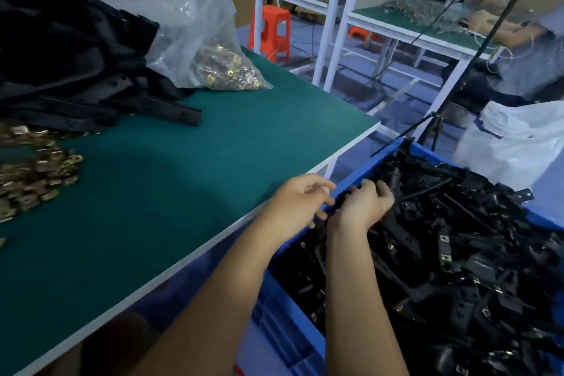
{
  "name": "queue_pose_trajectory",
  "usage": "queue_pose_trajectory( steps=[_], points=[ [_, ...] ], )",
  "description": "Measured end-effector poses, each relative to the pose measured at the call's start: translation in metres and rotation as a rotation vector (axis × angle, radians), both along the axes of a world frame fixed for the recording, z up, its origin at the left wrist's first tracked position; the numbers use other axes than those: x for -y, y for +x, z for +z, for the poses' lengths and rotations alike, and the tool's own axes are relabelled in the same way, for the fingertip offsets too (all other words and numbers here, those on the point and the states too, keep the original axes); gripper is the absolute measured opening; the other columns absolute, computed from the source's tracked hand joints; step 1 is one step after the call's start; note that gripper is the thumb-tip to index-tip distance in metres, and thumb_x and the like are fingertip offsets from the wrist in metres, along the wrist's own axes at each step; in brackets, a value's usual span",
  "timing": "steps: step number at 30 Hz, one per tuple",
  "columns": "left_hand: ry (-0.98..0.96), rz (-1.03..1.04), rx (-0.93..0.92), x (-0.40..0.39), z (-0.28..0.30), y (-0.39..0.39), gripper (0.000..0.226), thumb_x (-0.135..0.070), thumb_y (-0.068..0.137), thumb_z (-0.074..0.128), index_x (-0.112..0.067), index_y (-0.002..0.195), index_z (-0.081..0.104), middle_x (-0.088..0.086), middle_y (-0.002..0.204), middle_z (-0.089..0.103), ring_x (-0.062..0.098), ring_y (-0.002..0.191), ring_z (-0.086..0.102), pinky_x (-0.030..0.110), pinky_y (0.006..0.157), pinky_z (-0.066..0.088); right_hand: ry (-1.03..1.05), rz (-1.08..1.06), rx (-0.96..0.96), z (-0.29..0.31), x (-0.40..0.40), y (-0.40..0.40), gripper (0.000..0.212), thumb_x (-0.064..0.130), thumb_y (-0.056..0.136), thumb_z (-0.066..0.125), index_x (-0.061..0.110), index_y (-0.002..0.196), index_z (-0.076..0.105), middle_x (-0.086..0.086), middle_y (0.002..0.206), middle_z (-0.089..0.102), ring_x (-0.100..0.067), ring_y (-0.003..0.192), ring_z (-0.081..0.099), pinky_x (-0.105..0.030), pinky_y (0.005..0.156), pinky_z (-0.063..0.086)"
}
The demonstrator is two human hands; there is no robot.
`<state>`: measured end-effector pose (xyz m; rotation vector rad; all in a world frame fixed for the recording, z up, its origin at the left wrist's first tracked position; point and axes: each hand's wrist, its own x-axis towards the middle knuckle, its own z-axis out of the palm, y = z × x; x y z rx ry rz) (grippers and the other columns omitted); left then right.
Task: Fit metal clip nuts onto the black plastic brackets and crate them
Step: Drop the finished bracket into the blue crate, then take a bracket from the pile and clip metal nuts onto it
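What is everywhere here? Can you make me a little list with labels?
left hand: over the crate's near rim, fingers loosely bent, holding nothing I can see
right hand: inside the crate, fingers curled on a bracket
crate: blue, beside the table, heaped with black brackets, many with clips on
table: green top
loose clips: piled at the table's left edge
bag: clear plastic, more clips inside
bare brackets: black heap at the back left
stool: orange, on the floor behind
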<state>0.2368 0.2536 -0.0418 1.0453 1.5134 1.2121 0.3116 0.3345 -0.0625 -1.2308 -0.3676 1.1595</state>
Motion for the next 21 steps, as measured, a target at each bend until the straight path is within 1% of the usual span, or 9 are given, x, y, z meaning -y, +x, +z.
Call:
queue_pose_trajectory(
  steps=[4,8,10,12,13,14,16,18,21],
  points=[
    [0.161,0.165,0.071,0.016,0.025,-0.034,0.029,-0.005,0.100,0.046,-0.021,0.086,0.066,-0.013,0.064,0.061,0.001,0.050,0.049,0.014,0.046,0.040,0.282,0.096,0.135,0.043,0.029,-0.066,0.026,-0.003,0.091,0.047,0.013,0.111,0.050,-0.007,0.106,0.052,-0.025,0.094,0.053,-0.039,0.087,0.047],
    [0.289,0.376,0.115,0.038,0.053,-0.085,0.034,0.000,0.098,0.045,-0.019,0.079,0.065,-0.013,0.067,0.066,-0.002,0.061,0.058,0.012,0.057,0.044,0.530,0.288,0.136,0.081,0.062,-0.136,0.026,-0.002,0.089,0.049,0.023,0.092,0.055,0.003,0.094,0.056,-0.020,0.089,0.054,-0.043,0.090,0.046],
    [0.347,0.503,0.136,0.057,0.062,-0.118,0.037,0.000,0.097,0.044,-0.021,0.074,0.065,-0.013,0.061,0.065,-0.003,0.055,0.057,0.012,0.052,0.043,0.624,0.410,0.131,0.089,0.075,-0.176,0.028,-0.003,0.088,0.050,0.024,0.087,0.057,0.009,0.089,0.059,-0.016,0.089,0.058,-0.038,0.088,0.048],
    [0.332,0.642,0.105,0.078,0.064,-0.153,0.036,-0.005,0.097,0.044,-0.021,0.074,0.067,-0.010,0.063,0.066,0.003,0.058,0.058,0.017,0.055,0.045,0.685,0.620,0.196,0.090,0.090,-0.218,0.027,-0.001,0.087,0.050,0.025,0.084,0.058,0.010,0.085,0.059,-0.006,0.082,0.056,-0.023,0.078,0.047],
    [0.308,0.717,0.091,0.089,0.062,-0.169,0.035,-0.008,0.098,0.044,-0.021,0.076,0.068,-0.007,0.065,0.066,0.005,0.060,0.059,0.020,0.057,0.046,0.706,0.759,0.261,0.087,0.098,-0.238,0.025,0.001,0.087,0.051,0.024,0.084,0.059,0.006,0.087,0.060,-0.005,0.081,0.056,-0.020,0.076,0.046],
    [0.287,0.795,0.073,0.100,0.059,-0.186,0.034,-0.009,0.099,0.044,-0.021,0.077,0.068,-0.007,0.065,0.065,0.005,0.059,0.057,0.022,0.058,0.045,0.725,0.899,0.348,0.083,0.104,-0.258,0.021,0.003,0.087,0.051,0.023,0.086,0.060,0.001,0.091,0.062,-0.008,0.084,0.056,-0.023,0.079,0.047],
    [0.264,0.945,0.016,0.121,0.052,-0.218,0.033,-0.008,0.099,0.045,-0.022,0.080,0.068,-0.010,0.066,0.065,-0.003,0.052,0.053,0.015,0.051,0.043,0.758,1.080,0.580,0.071,0.109,-0.289,0.017,0.008,0.089,0.052,0.020,0.094,0.063,-0.004,0.103,0.062,-0.017,0.098,0.057,-0.036,0.091,0.048],
    [0.253,1.091,-0.015,0.142,0.046,-0.249,0.032,-0.007,0.098,0.046,-0.021,0.083,0.070,-0.008,0.072,0.067,-0.002,0.047,0.049,0.013,0.045,0.038,0.773,1.053,0.807,0.059,0.106,-0.308,0.020,0.011,0.091,0.052,0.018,0.105,0.064,-0.003,0.111,0.061,-0.023,0.108,0.053,-0.039,0.097,0.043],
    [0.259,1.313,-0.017,0.173,0.038,-0.291,0.033,-0.007,0.097,0.045,-0.023,0.079,0.068,-0.006,0.072,0.065,0.003,0.049,0.044,0.016,0.044,0.034,0.756,0.931,0.937,0.044,0.100,-0.319,0.022,0.011,0.094,0.050,0.017,0.112,0.062,-0.003,0.114,0.058,-0.023,0.110,0.047,-0.035,0.094,0.041]
  ],
)
